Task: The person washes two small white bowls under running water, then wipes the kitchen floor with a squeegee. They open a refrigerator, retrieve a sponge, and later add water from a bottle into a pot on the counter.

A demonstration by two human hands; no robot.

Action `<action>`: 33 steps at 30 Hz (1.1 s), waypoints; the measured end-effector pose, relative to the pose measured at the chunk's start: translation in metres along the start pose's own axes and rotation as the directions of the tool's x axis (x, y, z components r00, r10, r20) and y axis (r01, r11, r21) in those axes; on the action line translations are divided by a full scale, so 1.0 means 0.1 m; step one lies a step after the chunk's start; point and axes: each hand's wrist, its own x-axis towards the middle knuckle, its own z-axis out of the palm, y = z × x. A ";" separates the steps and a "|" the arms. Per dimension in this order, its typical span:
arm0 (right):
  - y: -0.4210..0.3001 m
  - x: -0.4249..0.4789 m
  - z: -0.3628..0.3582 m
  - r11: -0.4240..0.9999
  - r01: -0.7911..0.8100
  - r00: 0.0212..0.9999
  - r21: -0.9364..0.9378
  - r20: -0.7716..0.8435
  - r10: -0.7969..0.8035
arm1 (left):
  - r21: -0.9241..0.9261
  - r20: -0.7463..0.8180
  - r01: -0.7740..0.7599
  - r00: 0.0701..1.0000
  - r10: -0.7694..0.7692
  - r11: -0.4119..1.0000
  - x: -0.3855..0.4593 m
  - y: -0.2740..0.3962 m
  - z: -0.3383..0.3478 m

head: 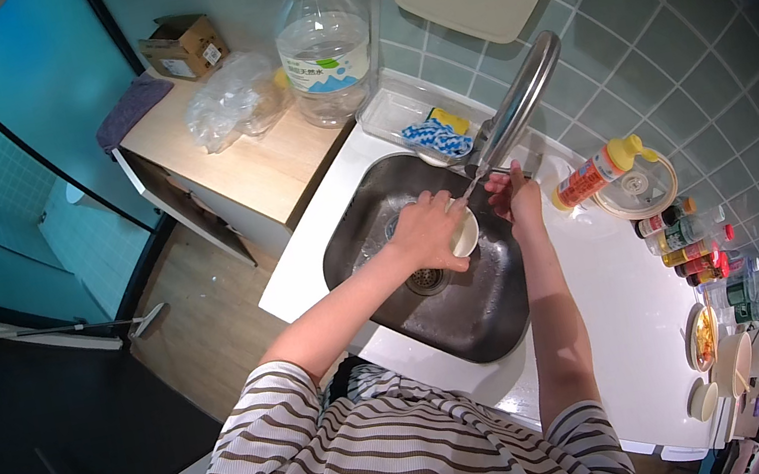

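Note:
My left hand (428,232) grips a small white bowl (465,236) by its side, tilted over the sink. A thin stream of water falls from the chrome faucet (524,97) beside the bowl and my fingertips. My right hand (515,196) is at the faucet's base, fingers curled and thumb raised against the lever (519,172); whether it grips the lever or only touches it is unclear. Beneath both hands lies the wet stainless steel sink (467,320), its drain strainer (427,280) partly hidden by my left hand and the bowl.
Behind the sink, a clear tray (381,109) holds a blue-and-white cloth (438,138) and a yellow sponge (448,120). A dish soap bottle (593,175) and a round lid (637,185) stand at right, before several sauce bottles (687,253). A large water jug (325,56) stands on the wooden cabinet (240,178).

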 end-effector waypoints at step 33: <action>0.41 -1.00 -0.04 0.148 0.616 0.696 -0.774 0.447 -0.562 | -0.951 0.255 -0.113 0.238 -0.937 -0.287 -0.44 -3.07 -0.47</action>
